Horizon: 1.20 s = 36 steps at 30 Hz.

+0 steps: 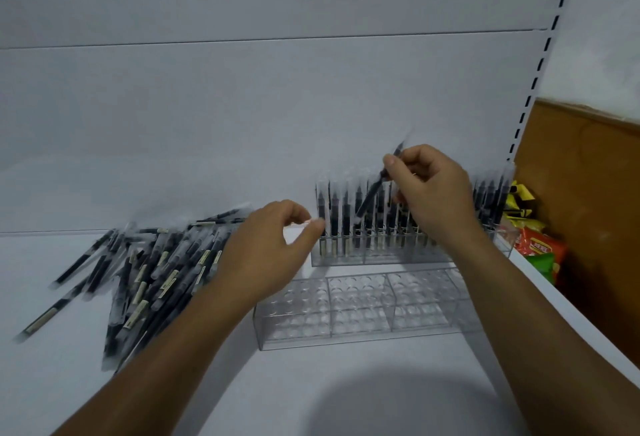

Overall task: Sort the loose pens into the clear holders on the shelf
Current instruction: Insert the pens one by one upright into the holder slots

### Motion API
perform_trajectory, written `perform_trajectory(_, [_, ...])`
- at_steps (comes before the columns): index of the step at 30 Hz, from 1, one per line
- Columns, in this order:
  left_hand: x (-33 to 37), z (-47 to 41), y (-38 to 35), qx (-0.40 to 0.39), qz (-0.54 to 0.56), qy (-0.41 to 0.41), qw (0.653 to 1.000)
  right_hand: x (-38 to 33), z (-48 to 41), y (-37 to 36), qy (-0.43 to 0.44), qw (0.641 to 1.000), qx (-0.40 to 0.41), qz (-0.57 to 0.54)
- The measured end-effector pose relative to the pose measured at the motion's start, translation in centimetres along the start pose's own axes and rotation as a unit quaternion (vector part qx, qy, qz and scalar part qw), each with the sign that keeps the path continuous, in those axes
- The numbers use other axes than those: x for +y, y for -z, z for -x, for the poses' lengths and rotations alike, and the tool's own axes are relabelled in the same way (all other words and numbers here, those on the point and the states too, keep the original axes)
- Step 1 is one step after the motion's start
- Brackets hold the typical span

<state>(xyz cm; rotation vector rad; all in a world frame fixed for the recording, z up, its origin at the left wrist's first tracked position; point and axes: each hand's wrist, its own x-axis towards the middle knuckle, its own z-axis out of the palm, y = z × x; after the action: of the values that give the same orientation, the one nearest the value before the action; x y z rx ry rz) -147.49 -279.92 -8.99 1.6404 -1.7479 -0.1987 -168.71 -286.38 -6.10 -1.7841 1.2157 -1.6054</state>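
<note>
A heap of loose black pens (156, 269) in clear sleeves lies on the white shelf at the left. The rear clear holder (346, 257) stands against the back panel with several pens upright in it. In front of it sits a second clear holder (360, 307) whose round slots hold nothing. My right hand (433, 193) pinches one black pen (370, 198), tilted, its lower end among the upright pens over the rear holder. My left hand (266, 252) hovers at that holder's left end, fingers loosely curved and holding nothing, thumb tip close to the leftmost pen.
The white shelf ends at the right, where colourful snack packets (536, 248) lie against a brown wall (588, 193). A slotted shelf upright (540, 64) rises at the back right. A round shadow covers the near part of the shelf (381, 401).
</note>
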Motion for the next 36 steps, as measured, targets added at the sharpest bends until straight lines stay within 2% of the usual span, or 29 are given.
perform_trajectory(2, [-0.6, 0.6, -0.4, -0.089, -0.062, 0.012, 0.994, 0.5, 0.0, -0.1, 0.015, 0.998, -0.017, 0.061])
perform_trajectory(4, [-0.9, 0.9, -0.8, -0.167, -0.067, 0.022, 0.983, 0.8, 0.1, -0.3, 0.03, 0.993, -0.034, 0.106])
perform_trajectory(9, [-1.2, 0.3, -1.2, -0.205, -0.07, 0.03, 0.976, 1.2, 0.2, -0.7, 0.054, 0.985, -0.067, 0.148])
perform_trajectory(14, [-1.3, 0.2, -1.2, -0.201, -0.105, 0.027, 0.974, 1.7, 0.4, -1.4, 0.055, 0.955, -0.162, 0.244])
perform_trajectory(19, [-1.3, 0.3, -1.2, -0.2, -0.124, 0.027, 0.971, 1.6, 0.4, -1.6, 0.06, 0.949, -0.168, 0.26])
perform_trajectory(23, [-1.2, 0.4, -1.1, -0.205, -0.133, 0.032, 0.969, 1.5, 0.2, -1.2, 0.053, 0.945, -0.138, 0.293])
perform_trajectory(31, [-1.0, 0.4, -1.1, -0.21, -0.135, 0.051, 0.967, 1.0, 0.1, -1.8, 0.075, 0.937, -0.177, 0.293])
perform_trajectory(36, [-1.0, 0.4, -1.1, -0.213, -0.137, 0.055, 0.966, 1.7, -0.1, -1.7, 0.069, 0.913, -0.21, 0.342])
